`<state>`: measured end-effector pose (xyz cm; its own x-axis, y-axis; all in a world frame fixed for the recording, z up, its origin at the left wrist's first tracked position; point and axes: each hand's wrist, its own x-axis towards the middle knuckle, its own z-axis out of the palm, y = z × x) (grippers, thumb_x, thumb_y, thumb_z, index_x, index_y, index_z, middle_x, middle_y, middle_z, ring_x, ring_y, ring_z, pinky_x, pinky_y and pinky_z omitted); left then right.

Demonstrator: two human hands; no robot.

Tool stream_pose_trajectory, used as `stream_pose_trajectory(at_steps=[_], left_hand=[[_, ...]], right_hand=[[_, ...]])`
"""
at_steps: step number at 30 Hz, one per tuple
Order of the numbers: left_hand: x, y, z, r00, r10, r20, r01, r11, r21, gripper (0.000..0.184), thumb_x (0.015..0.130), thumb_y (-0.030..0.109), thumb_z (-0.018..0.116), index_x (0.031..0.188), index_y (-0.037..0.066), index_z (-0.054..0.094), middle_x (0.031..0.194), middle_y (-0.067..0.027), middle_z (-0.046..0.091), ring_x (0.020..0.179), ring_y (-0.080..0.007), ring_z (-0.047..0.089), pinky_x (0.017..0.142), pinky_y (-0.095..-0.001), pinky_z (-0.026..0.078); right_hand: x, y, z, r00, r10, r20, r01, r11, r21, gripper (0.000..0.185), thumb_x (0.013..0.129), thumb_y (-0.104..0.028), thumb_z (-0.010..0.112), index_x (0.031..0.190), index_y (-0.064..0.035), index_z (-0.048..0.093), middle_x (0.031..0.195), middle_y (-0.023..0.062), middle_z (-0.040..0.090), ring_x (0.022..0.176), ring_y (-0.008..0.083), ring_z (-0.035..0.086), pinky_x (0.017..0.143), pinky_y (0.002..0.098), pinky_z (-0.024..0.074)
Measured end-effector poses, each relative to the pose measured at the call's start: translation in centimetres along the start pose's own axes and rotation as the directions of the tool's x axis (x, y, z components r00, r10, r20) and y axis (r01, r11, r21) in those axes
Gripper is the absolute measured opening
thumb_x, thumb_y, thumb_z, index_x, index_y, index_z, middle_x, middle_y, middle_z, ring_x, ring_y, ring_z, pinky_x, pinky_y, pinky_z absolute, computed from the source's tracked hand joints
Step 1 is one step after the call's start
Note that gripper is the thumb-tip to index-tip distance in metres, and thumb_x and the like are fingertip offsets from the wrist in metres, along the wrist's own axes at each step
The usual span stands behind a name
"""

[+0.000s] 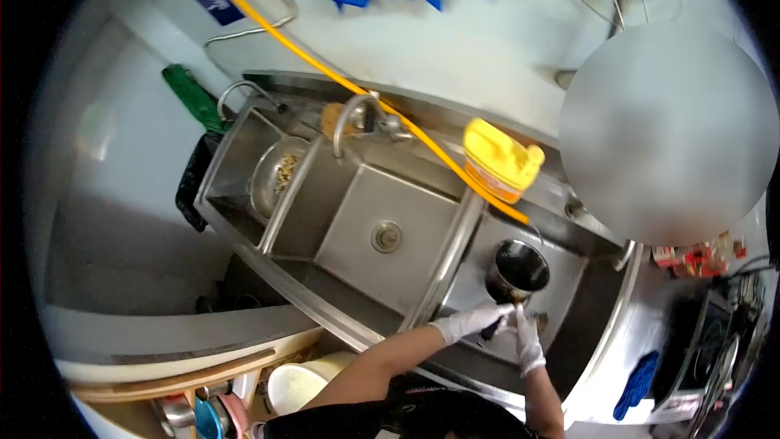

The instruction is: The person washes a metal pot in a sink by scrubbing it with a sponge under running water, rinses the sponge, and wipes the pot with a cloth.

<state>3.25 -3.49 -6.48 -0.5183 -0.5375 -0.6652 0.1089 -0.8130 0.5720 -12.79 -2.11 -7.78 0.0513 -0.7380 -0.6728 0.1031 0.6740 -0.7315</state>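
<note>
A dark round pot (520, 267) with a glossy black inside stands in the right basin. My left hand (471, 323), in a white glove, reaches from the left to the pot's near side. Its fingers are closed, and a dark piece like a handle (490, 330) shows beneath them. My right hand (529, 345), also gloved in white, comes from below with its fingers pressed together. The fingertips of both hands meet just under the pot's near rim; what they pinch there is too small to make out. A brownish item (541, 322) lies beside my right hand.
A yellow hose (325, 71) runs across the sink to the right basin, beside a yellow jug (501, 160). The middle basin (406, 219) has a drain and a curved faucet (345, 118). A metal bowl (264, 183) sits in the left basin. A blue cloth (636, 386) lies right.
</note>
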Motion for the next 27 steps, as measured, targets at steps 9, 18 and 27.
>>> stream_pose_trajectory(at_steps=[9, 18, 27], left_hand=[[-12.0, 13.1, 0.7, 0.992, 0.128, 0.012, -0.1, 0.717, 0.69, 0.036, 0.092, 0.037, 0.048, 0.091, 0.002, 0.055, 0.07, -0.0071, 0.06, 0.059, -0.0144, 0.059, 0.052, -0.0285, 0.049], [-37.0, 46.1, -18.0, -0.449, 0.817, 0.362, 0.41, -0.172, 0.896, 0.053, 0.079, 0.013, 0.061, 0.127, -0.002, 0.043, 0.127, -0.0222, 0.047, 0.117, -0.0354, 0.044, 0.102, -0.042, 0.033], [-40.7, 56.7, -29.2, 0.107, 0.935, 0.338, 0.64, -0.325, 0.697, 0.052, 0.089, 0.016, 0.049, 0.137, 0.002, 0.034, 0.141, -0.0185, 0.034, 0.132, -0.0292, 0.032, 0.109, -0.0346, 0.025]], right_hand=[[1.7, -4.1, 3.3, 0.982, 0.096, 0.164, -0.179, 0.748, 0.639, 0.013, 0.083, -0.016, 0.058, 0.074, -0.0076, 0.054, 0.068, 0.0034, 0.056, 0.065, 0.0207, 0.056, 0.065, 0.0356, 0.0508], [1.5, -4.5, 1.5, 0.931, 0.304, 0.201, -0.342, 0.543, 0.767, 0.006, 0.077, -0.01, 0.058, 0.075, -0.0054, 0.055, 0.065, 0.0039, 0.055, 0.058, 0.0165, 0.054, 0.057, 0.0314, 0.0476], [1.8, -0.1, 4.1, 0.953, 0.051, -0.297, -0.104, 0.98, -0.168, 0.019, 0.079, -0.022, 0.056, 0.08, -0.0037, 0.061, 0.075, 0.0086, 0.061, 0.07, 0.021, 0.059, 0.064, 0.0354, 0.0448]])
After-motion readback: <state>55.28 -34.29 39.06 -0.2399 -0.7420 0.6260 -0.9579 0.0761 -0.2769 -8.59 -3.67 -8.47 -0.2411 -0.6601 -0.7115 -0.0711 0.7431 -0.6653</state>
